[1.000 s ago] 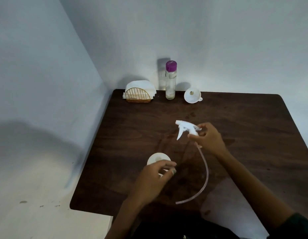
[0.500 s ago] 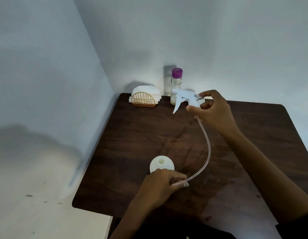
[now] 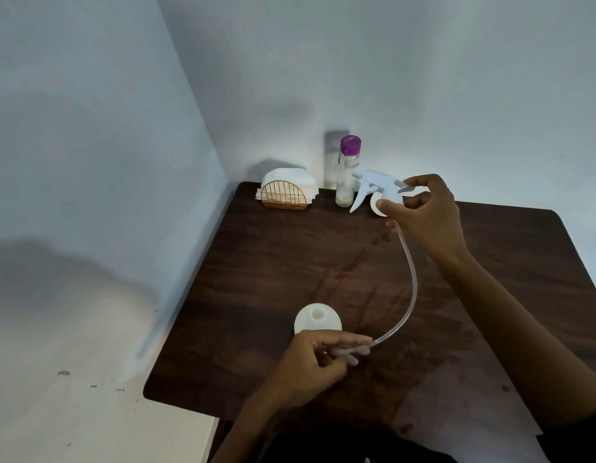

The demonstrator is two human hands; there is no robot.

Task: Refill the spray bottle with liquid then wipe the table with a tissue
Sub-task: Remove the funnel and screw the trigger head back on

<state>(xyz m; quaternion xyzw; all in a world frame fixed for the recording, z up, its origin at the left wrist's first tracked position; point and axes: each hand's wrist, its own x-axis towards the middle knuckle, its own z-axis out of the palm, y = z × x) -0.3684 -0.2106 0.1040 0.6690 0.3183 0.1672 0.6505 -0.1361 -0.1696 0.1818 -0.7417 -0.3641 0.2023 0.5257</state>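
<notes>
My two hands and forearms are bare, with no rings, watch or bracelets showing. My left hand (image 3: 310,359) and its forearm are uncovered all the way to the bottom edge of the view. My right hand (image 3: 426,218) leads to a bare forearm; near the lower right corner a dark sleeve (image 3: 590,426) begins, its colour hard to tell in the dim light.

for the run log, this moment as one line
right hand: holds white spray head | left hand: pinches clear tube end | white bottle: open
</notes>
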